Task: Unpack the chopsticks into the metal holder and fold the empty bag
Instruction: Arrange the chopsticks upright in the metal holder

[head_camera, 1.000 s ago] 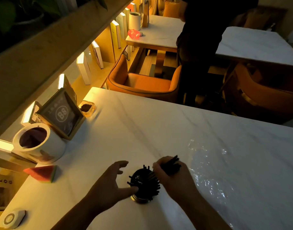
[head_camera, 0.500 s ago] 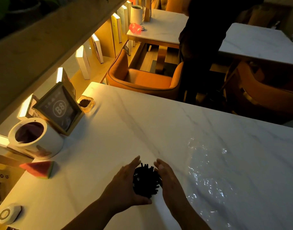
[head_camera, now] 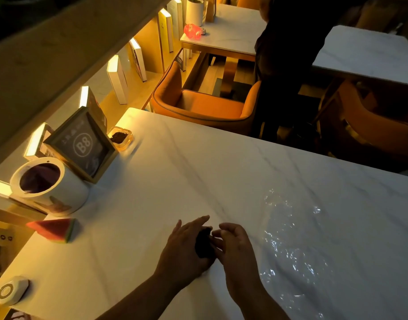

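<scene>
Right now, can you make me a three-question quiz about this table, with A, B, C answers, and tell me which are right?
1. Where is the watermelon slice?
A. on the orange chair
B. near the left edge of the marble table, in front of the white pot
C. between the two hands

2. What is written on the framed sign?
A. B8
B. A3
C. C5

3. What are the hands doing?
A. resting flat, far apart
B. lifting the white pot
C. closing in around the dark chopstick bundle

Answers: 1 B, the red wedge lies by the pot at the left edge. 2 A, B8 stands in a circle on the sign. 3 C, the left hand and right hand cup the dark bundle from both sides.
</scene>
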A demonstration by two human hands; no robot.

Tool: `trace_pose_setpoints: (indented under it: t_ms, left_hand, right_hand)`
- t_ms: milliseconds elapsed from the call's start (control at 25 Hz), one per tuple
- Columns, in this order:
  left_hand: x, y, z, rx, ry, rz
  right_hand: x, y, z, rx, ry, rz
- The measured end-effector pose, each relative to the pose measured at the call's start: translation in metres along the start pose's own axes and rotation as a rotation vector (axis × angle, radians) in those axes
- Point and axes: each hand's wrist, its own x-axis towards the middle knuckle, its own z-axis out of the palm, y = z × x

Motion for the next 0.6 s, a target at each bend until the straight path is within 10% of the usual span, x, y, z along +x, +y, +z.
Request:
trace_pose_setpoints:
  t_ms: [240,600]
  left_hand:
    - [0.009,-0.002,0.004,-0.108,0.19,-0.106]
    - [0.022,0.009,-0.006,-0.258,-0.014,-0.226]
  right_hand:
    - [0.011,0.004,-0.009,-0.047,0.033,-0.082]
    - [0.017,0.005,-0.017,-0.468,-0.089,-0.194]
